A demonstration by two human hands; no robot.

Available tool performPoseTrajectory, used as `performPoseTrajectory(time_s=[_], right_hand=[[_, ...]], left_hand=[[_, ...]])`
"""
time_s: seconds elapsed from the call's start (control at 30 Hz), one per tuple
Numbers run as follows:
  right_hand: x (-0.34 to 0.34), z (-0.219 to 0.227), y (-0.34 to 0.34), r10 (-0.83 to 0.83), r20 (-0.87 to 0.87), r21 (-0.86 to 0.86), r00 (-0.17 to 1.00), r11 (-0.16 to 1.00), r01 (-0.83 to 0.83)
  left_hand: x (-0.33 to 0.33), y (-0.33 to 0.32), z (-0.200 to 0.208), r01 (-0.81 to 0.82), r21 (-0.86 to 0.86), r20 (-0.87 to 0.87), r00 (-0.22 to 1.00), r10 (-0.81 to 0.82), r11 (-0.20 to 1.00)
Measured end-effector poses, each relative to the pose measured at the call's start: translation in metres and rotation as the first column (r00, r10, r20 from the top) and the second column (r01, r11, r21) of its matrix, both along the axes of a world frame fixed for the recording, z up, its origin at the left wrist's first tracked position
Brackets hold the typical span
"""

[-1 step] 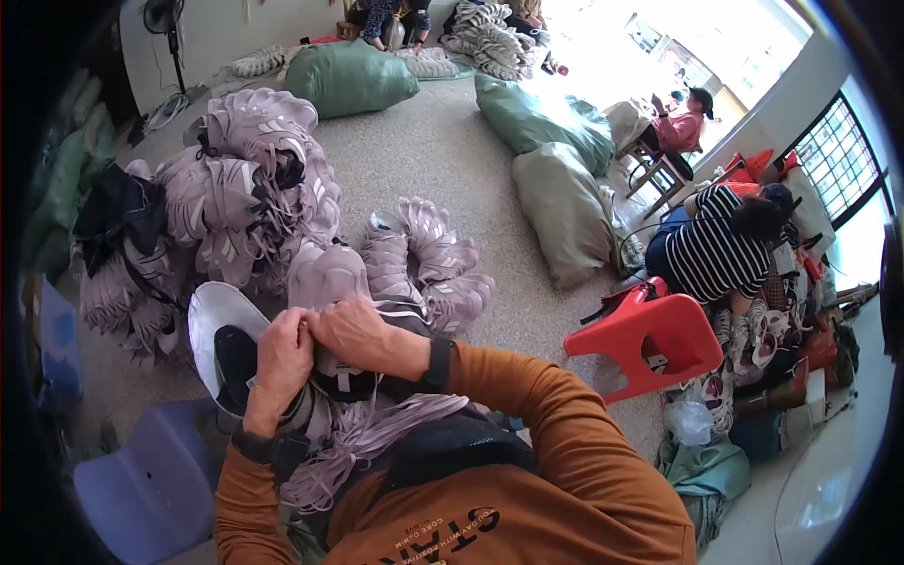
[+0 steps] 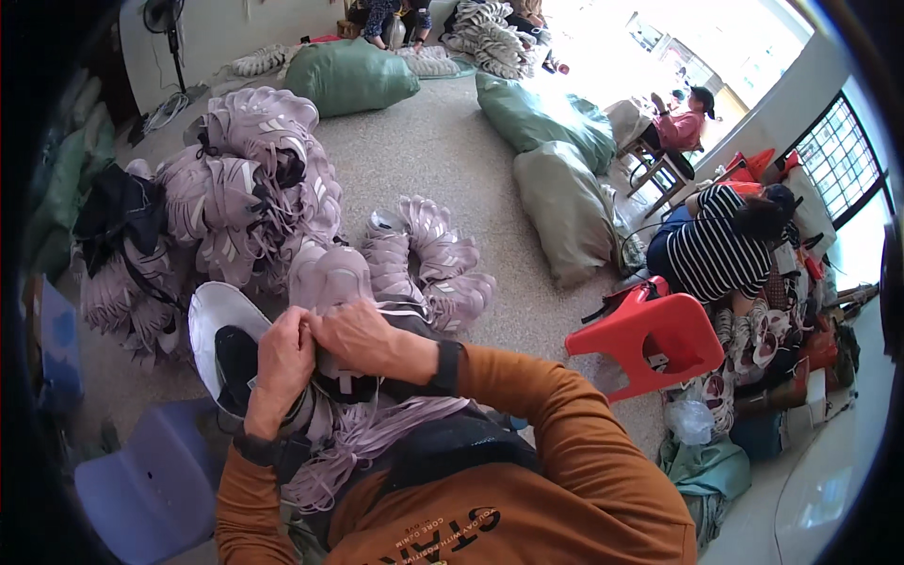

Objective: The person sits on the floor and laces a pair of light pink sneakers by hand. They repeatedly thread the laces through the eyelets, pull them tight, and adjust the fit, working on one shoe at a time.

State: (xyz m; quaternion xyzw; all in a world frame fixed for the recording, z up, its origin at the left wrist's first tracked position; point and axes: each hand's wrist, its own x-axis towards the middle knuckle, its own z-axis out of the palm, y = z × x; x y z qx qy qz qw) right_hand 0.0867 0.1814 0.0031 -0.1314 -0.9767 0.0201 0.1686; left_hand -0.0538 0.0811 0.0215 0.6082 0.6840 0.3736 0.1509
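Both hands meet over a pale pink-lilac sports shoe upper (image 2: 341,273) in front of me. My left hand (image 2: 282,367) is closed, thumb and fingers pinched at the shoe's left side. Beside it my right hand (image 2: 363,337) is closed too, its fingertips against the left hand's. What they pinch is too small to make out. A white cord-like loop (image 2: 405,307) shows just beyond my right hand. Across my lap lies a bundle of pink shoelaces (image 2: 363,438). Left of my left hand is a white oval piece (image 2: 215,325) with a dark inner part.
A large heap of pink shoe uppers (image 2: 250,179) stands at left, with nested rows of uppers (image 2: 443,245) ahead. Full green sacks (image 2: 353,80) lie farther off. A red stool (image 2: 650,339) is at right, near a person in stripes (image 2: 720,235). A blue-purple chair (image 2: 151,480) stands lower left.
My right hand and wrist have shifted slightly to the right. The left hand stays almost in place, with the fingertips still together over the shoe.
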Motion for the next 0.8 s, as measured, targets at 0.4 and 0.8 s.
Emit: performPoseTrajectory(time_s=[0.4,0.8], right_hand=[[0.122,0.005,0.027,-0.108,0.210,-0.598,0.972,0.772,0.215],[0.466,-0.179,0.064,-0.536,0.746,-0.076,0.396,0.522,0.850]], left_hand=[[-0.010,-0.011,-0.011,-0.125,0.124,-0.062,0.989,0.133,0.984],[-0.002,-0.007,-0.009,-0.092,0.107,0.020,0.996,0.091,0.990]])
